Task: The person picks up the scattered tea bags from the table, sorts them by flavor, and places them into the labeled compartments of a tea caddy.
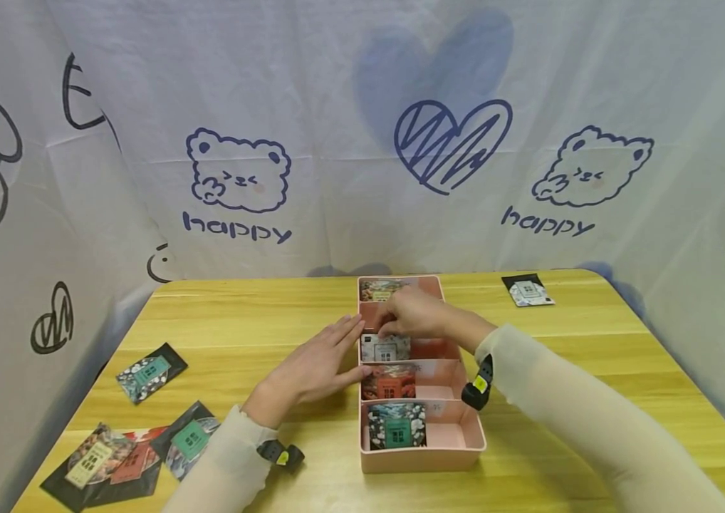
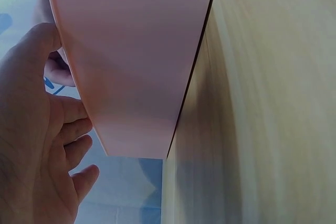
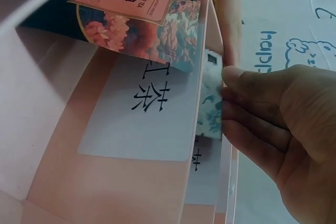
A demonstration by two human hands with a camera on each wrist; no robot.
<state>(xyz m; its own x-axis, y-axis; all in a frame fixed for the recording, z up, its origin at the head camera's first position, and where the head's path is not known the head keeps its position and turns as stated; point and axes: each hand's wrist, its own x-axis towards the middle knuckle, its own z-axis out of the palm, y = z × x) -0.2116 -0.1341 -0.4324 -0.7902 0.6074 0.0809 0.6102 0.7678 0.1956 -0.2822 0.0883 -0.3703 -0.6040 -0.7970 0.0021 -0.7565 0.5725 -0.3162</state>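
A pink divided box (image 1: 423, 459) stands on the table, with tea packets upright in its compartments. My right hand (image 1: 410, 312) reaches over the middle of it; in the right wrist view its thumb and fingertips pinch the top edge of a white patterned tea packet (image 3: 211, 95). Toward me stand a red-labelled black tea packet (image 3: 134, 19) and a green-labelled packet (image 1: 397, 426). A yellow-labelled packet (image 1: 380, 290) sits in the far compartment. My left hand (image 1: 311, 362) rests along the box's left rim, fingers extended, thumb touching the rim.
At the table's left lie loose packets: a green-labelled one (image 1: 152, 372), another green one (image 1: 189, 438), a yellow-labelled one (image 1: 96, 459) and a red one (image 1: 134, 467), partly overlapping. A white-and-black packet (image 1: 529, 291) lies at the back right. A printed curtain (image 1: 337, 142) hangs behind.
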